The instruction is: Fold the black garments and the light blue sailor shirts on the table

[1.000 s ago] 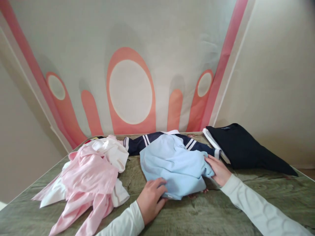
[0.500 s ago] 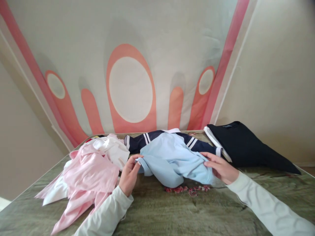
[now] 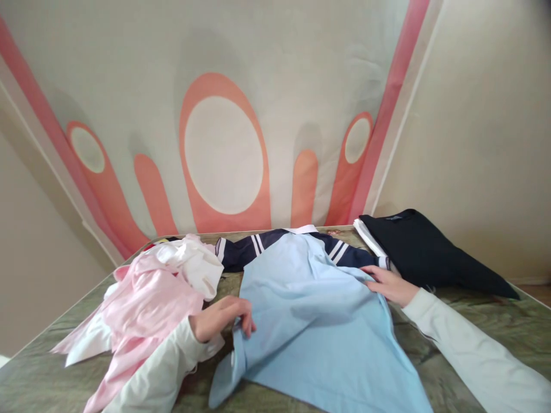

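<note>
A light blue shirt [image 3: 318, 332] lies spread across the green bed cover [image 3: 430, 338], reaching down to the near edge. My left hand [image 3: 221, 317] has its fingers curled on the shirt's left edge, near a sleeve. At the shirt's upper right corner my right hand [image 3: 390, 285] lies with fingers pressed on the cloth. A navy sailor top with white stripes [image 3: 258, 248] lies behind the blue shirt, partly covered by it.
A heap of pink and white clothes [image 3: 150, 298] lies at the left. A folded black garment [image 3: 426, 252] with white cloth under it sits at the back right. A wall hanging with orange and pink shapes [image 3: 224, 149] rises behind the bed.
The bunched blue shirt has been pulled open and spread toward me, covering the small red bits on the cover. My left hand moved down along its left edge; my right hand shifted slightly back.
</note>
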A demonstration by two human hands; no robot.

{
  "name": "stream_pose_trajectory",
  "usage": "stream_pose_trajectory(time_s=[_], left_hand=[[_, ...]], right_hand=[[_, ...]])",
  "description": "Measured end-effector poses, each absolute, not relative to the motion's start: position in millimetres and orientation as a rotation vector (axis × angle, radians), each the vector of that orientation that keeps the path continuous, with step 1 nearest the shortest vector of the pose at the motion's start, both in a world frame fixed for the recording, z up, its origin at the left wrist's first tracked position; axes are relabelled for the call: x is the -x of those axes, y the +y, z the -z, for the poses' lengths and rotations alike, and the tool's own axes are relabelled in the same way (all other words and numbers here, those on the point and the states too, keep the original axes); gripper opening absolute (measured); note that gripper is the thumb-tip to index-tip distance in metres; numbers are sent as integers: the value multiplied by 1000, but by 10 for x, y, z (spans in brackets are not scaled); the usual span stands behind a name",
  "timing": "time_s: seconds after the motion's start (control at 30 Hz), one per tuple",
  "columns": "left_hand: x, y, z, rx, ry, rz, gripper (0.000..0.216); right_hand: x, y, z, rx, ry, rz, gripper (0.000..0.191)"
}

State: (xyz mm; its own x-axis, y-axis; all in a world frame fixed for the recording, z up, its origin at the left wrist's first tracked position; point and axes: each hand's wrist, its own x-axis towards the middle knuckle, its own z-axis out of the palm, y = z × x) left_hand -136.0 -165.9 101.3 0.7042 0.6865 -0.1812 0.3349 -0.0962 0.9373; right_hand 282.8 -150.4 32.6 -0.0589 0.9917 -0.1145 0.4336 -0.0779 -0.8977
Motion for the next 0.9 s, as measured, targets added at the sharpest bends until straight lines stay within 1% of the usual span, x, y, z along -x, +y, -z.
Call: stream_pose_trajectory(time_s=[0.07,0.1,0.2,0.23,0.27,0.33,0.4,0.5,0.57,0.63,0.7,0.77,0.83,0.9], left_hand=[[1374,-1707,-1051,-1803,873,-93,34],[1382,-1725,-1060,-1833,903,-14,31],[1419,-1741,-1035,-1902,962,84,35],[1436,-1737,-1017,-1921,984,98,36],[1456,-1734,-1003,-1937,1007,115,36],[1491,-1733,-1003,-1959,1043,157,37],[1499,-1743,-1060,-1983,1062,195,39],[1408,-1734,-1212,-2146,1122,206,41],[1291,-1665,-1279,-2310,1275,202,38],[1196,-1527,-1256,-2411,1575,211,35],[1194,-1343,-1131,-2409,2002,206,34],[1316,-1165,-938,-2327,2398,160,43],[1534,-1045,-731,-2232,2633,134,57],[1780,-996,-557,-2199,2718,148,59]], right_hand=[[-2826,-1572,-408,1576,-1845,-1095,15],[-2812,-1619,-454,1582,-1940,-1169,13],[-2755,-1766,-528,1598,-2051,-1621,17],[-2748,-1804,-528,1611,-2071,-1732,18],[-2752,-1832,-524,1657,-2097,-1765,19],[-2800,-1851,-526,1811,-2144,-1644,21],[-2879,-1819,-574,1921,-2154,-1417,26],[-2945,-1685,-688,1859,-2187,-1041,34],[-2893,-1540,-699,1829,-2194,-761,38],[-2770,-1365,-610,1890,-2179,-569,45],[-2616,-1182,-447,2011,-2181,-507,54],[-2484,-1012,-271,2124,-2195,-494,61],[-2409,-867,-133,2204,-2207,-466,66],[-2396,-751,-51,2252,-2219,-425,71]])
